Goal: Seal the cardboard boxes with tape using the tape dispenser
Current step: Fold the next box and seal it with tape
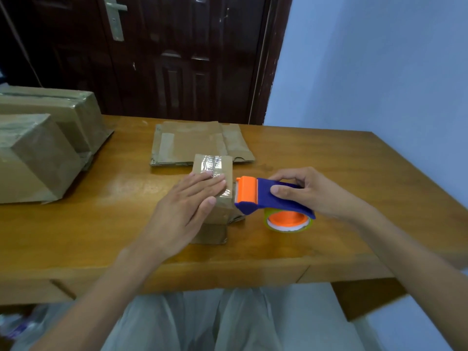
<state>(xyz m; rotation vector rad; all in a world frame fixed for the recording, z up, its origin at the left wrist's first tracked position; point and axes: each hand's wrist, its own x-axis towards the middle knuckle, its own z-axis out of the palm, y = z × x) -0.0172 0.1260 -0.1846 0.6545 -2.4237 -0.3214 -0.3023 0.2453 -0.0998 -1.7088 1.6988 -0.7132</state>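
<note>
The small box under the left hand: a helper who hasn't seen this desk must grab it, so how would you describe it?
On the wooden table, look at the middle near the front edge, in front of the flattened cardboard. The small box stands there under the flat left hand, beside the blue and orange tape dispenser. Unlike the big boxes at left, it is narrow, with shiny tape on top.

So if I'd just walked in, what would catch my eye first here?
Probably the bright blue and orange tape dispenser, gripped by the right hand near the middle of the wooden table, its orange end against a small cardboard box. The left hand lies flat on that box, which has shiny tape on top. Bigger taped boxes sit at the table's left end.
</note>
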